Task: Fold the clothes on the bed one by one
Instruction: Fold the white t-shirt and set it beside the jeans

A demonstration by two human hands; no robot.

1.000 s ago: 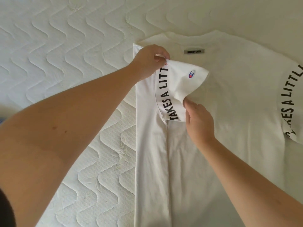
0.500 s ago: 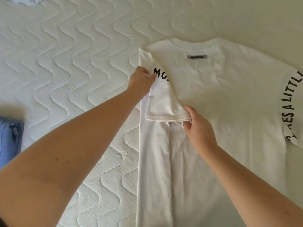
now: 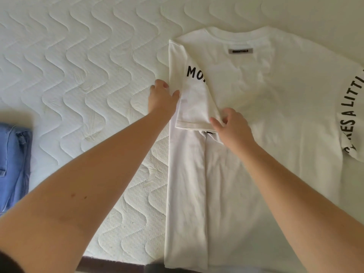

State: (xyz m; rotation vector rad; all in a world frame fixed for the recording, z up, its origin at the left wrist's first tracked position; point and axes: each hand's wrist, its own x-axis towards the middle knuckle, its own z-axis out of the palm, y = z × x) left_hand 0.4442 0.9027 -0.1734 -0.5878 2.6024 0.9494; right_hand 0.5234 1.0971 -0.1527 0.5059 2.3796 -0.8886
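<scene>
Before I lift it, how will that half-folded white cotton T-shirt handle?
The white cotton T-shirt is probably floppy: its folded sleeve lies creased under both hands. Lifted, the fold would likely fall open. It should slide easily over the quilted white mattress, looking thin and light.

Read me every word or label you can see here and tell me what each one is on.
"ESSENTIALS": grey tag below the collar of the white T-shirt.
"MO", rest hidden: folded left sleeve.
"KES A LITT", both ends cut off: right sleeve.
No text shows on the blue garment.
</scene>
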